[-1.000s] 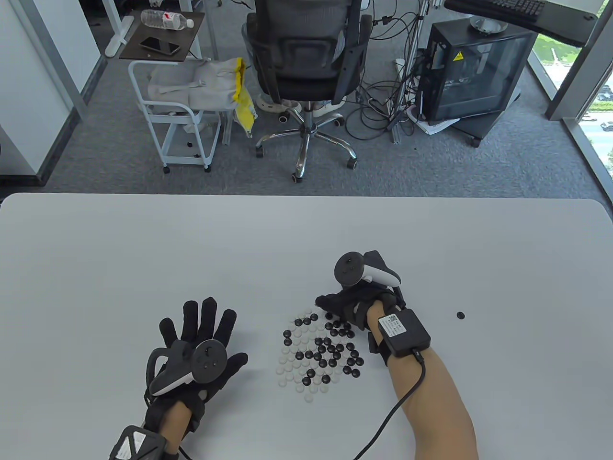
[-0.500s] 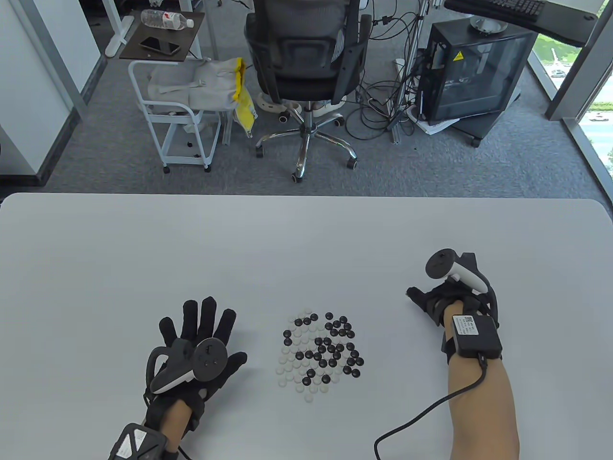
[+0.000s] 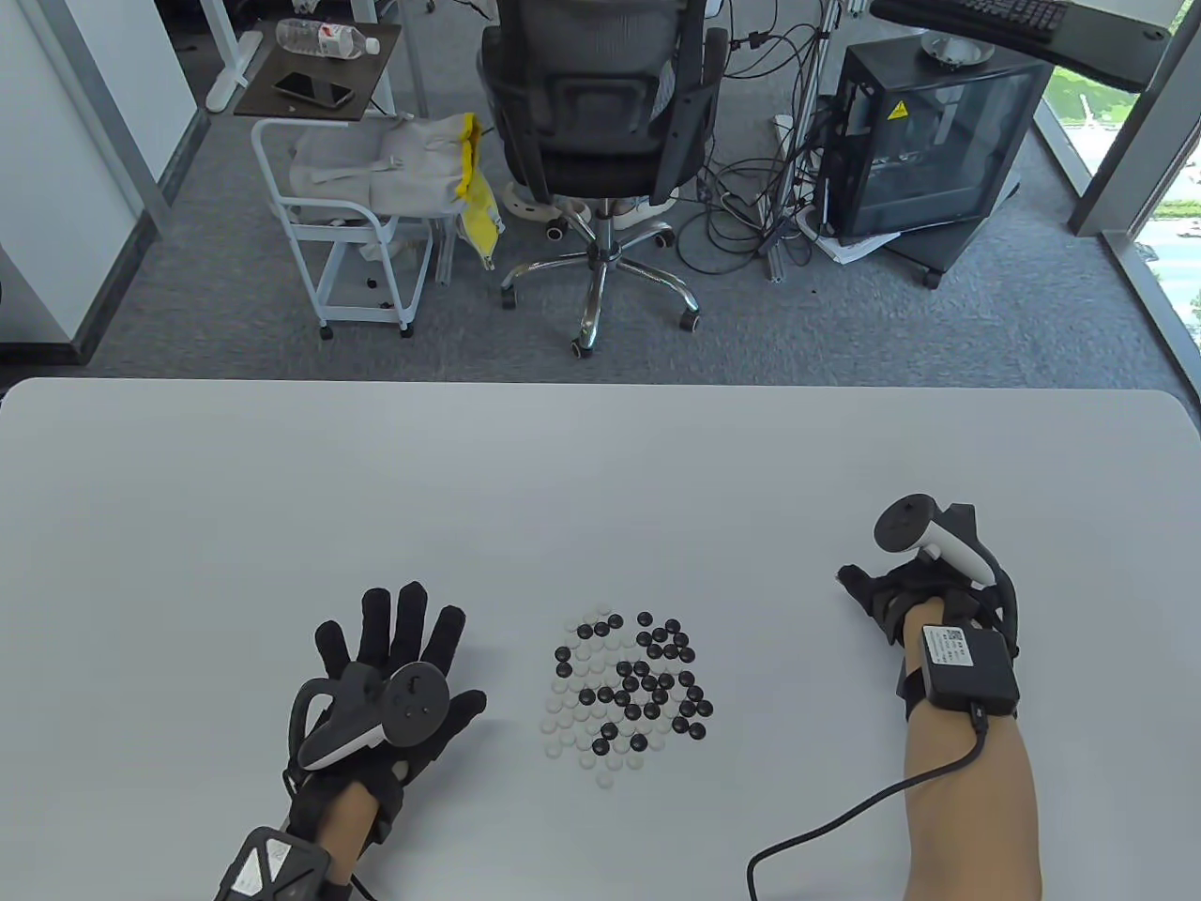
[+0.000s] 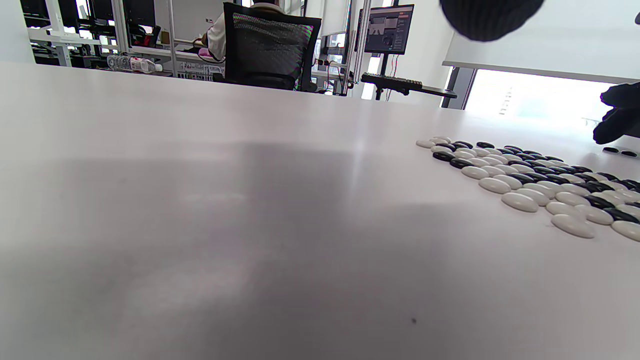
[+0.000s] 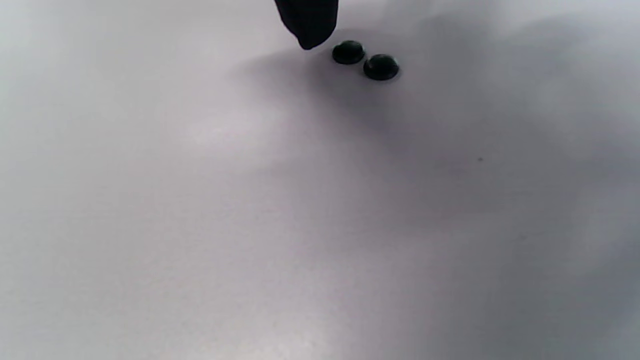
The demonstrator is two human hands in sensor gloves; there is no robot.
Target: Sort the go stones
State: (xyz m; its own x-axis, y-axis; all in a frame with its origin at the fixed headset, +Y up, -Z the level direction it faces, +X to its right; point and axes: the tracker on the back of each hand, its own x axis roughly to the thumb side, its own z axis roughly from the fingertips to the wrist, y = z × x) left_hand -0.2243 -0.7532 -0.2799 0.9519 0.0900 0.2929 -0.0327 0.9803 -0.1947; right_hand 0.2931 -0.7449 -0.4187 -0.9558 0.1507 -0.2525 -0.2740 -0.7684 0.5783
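Since a second ago the right hand (image 3: 905, 601) has left the mixed heap of small round black and white Go stones (image 3: 626, 692) and crossed to the right part of the pale grey table (image 3: 600, 469), where it now hangs well apart from the heap. Its grip cannot be judged from above (the tracker and wrist box cover the fingers). The right wrist view shows one gloved fingertip (image 5: 307, 22) just beside two lone black stones (image 5: 365, 60) lying side by side, almost touching, on the table; whether the fingertip touches the nearer one cannot be told.

Over on the left, the left hand (image 3: 389, 680) lies flat on the table, palm down, fingers straight and spread, holding nothing, near the heap's left edge but apart from it. From the left wrist view the heap (image 4: 540, 187) lies in one layer, black and white mingled.
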